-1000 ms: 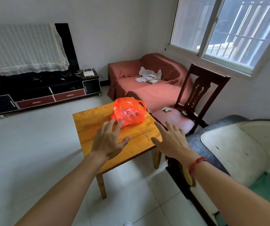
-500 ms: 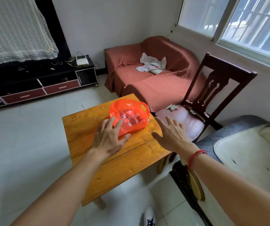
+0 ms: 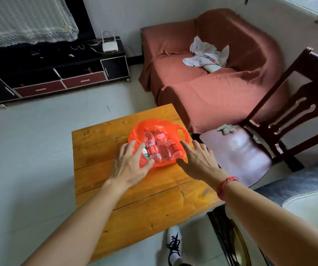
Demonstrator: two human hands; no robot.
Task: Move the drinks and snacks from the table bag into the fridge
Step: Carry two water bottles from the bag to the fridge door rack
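Bag [image 3: 170,125] now flanked closely by left hand [image 3: 130,167] and right hand [image 3: 198,160]

Labels on the bottles [image 3: 151,145] are too blurred to read.

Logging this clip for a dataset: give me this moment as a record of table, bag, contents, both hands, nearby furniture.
table: square orange-stained wooden table
bag: translucent orange plastic bag, on the table's far half
contents: clear plastic bottles with red labels, inside; snacks not discernible
left hand: open, fingers spread over the bag's left side
right hand: open, at the bag's right edge
nearby: dark wooden chair to the right, rust-red covered sofa behind
fridge: not in view
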